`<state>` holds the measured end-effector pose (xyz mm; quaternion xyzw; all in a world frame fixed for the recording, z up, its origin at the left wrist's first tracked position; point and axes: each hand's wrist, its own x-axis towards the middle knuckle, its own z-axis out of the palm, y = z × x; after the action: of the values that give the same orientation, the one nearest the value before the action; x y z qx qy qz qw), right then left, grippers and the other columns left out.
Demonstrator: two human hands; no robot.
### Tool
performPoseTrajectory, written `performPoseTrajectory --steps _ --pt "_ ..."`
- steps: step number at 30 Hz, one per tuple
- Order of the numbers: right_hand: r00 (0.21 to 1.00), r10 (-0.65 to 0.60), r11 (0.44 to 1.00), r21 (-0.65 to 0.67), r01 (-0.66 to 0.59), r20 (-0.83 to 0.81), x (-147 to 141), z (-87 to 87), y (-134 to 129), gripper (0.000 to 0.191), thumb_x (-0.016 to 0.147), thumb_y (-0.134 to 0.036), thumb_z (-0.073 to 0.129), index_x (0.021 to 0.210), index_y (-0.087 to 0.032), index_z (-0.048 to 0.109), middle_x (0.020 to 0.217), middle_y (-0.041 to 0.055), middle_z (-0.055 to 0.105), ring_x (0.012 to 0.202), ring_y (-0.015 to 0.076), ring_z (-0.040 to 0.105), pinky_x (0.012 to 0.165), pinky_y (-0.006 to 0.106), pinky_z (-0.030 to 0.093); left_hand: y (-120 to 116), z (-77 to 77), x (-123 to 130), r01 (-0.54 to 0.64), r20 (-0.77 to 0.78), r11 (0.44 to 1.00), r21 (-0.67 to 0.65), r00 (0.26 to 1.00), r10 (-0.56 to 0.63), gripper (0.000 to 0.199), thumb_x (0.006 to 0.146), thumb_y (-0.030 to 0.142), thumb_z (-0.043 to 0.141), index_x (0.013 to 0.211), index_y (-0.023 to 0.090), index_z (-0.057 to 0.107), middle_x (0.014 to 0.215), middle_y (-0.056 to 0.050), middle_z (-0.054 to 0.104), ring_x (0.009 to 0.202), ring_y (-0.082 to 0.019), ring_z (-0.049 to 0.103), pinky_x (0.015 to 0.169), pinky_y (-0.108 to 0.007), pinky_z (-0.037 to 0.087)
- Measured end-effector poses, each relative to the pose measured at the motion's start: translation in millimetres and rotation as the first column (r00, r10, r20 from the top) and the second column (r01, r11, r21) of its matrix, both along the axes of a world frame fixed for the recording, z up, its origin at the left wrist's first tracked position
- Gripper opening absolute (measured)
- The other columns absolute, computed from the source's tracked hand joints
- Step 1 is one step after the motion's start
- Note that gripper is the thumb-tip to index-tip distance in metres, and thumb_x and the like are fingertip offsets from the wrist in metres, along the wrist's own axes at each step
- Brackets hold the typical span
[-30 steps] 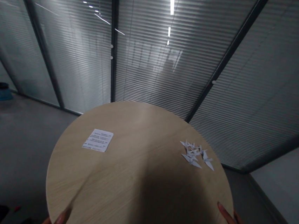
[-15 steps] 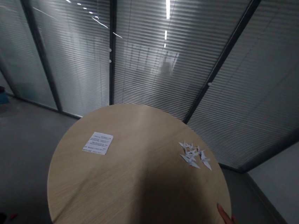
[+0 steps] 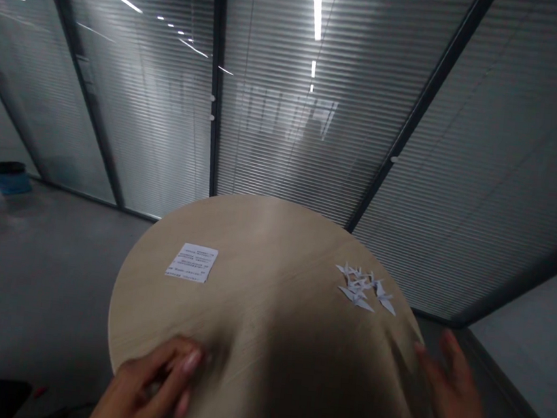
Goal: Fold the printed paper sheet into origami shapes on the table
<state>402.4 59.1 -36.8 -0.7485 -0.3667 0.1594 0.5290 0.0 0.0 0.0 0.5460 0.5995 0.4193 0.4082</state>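
Hovering over the near left of the surface (image 3: 266,234): the left hand (image 3: 144,380), which seems to be raised; I judge this from the shadow beside it.
Left grip: the fingers are curled and the thumb is bent toward the index finger; whether they pinch something small, I cannot tell.
Right hand (image 3: 455,393): blurred, at the right edge of the surface, thumb and fingers spread apart; no object is visible in this grip.
Folded paper cranes (image 3: 356,297): they lie in a close group on the far right part, some overlapping, nearer to the right hand than to the left.
Printed sheet (image 3: 191,263): it lies flat on the left part, beyond the left hand and apart from it; its characters are too small to read.
Step in hand: in my judgement, both hands are in free air, and neither the cranes nor the sheet is being handled.
Next move, as I judge: either paper thing calls for a forward reach; the cranes need also a light pinch, because thin wings may bend.
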Motion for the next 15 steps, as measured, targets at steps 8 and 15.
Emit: performPoseTrajectory --steps 8,15 --pt "0.589 0.562 0.715 0.016 -0.699 0.581 -75.2 2.0 70.6 0.046 0.09 -0.042 0.046 0.127 -0.017 0.056 0.135 0.0133 0.054 0.129 0.0264 0.046 0.111 0.05 0.033 157.8 20.4 35.4 0.095 -0.664 0.868 0.488 0.686 0.298 0.041 0.09 0.033 0.048 0.124 0.01 0.055 0.128 -0.019 0.056 0.123 -0.032 0.047 0.103 -0.046 0.036" --pt "0.279 0.689 0.621 -0.346 -0.703 0.669 -117.2 -41.1 104.6 0.046 0.093 -0.032 0.04 0.132 -0.01 0.051 0.138 0.0179 0.051 0.133 0.025 0.043 0.111 0.043 0.035 177.2 -47.8 0.7 -0.135 -0.951 0.984 0.12 0.269 0.152 0.064 0.092 0.053 0.035 0.139 0.01 0.043 0.144 -0.025 0.04 0.134 -0.044 0.031 0.1 -0.063 0.03"
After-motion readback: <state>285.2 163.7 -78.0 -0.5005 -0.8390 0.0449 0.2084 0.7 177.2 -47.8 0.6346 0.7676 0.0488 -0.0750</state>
